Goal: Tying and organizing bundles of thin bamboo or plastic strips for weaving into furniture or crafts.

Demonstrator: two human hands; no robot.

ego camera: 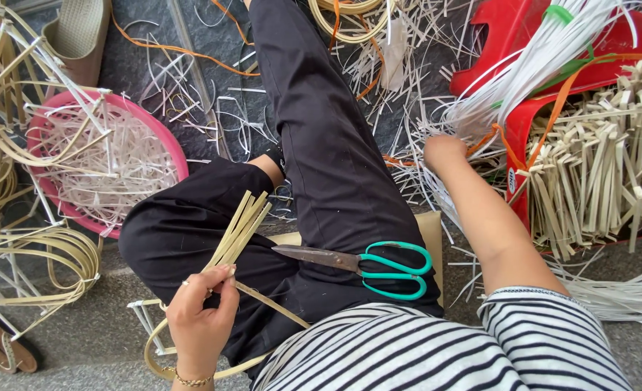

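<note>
Our left hand (199, 313) sits at seven o'clock, fingers pinched together on a small bundle of tan strips (240, 230) that fans up toward twelve o'clock across our left knee. One strip runs down from the hand toward five o'clock over our black trousers (335, 159).

Our right hand (443, 153) reaches out at two o'clock into the pale strips (545, 54) draped over a red stool (513, 32); the fingers are buried among them, so we cannot tell whether they are closed on anything.

Scissors (368, 262) with teal handles lie on our right thigh, just right of centre, blades pointing to nine o'clock, well apart from both hands.

At three o'clock, a heap of folded tan strips (603, 166) lies just beside the stool. At ten o'clock a pink basin (180, 156) holds white offcuts, with coils of tan cane (38, 253) around it at nine o'clock. More offcuts litter the grey floor (212, 43) at twelve o'clock. A sandal (6, 351) lies at eight o'clock.
</note>
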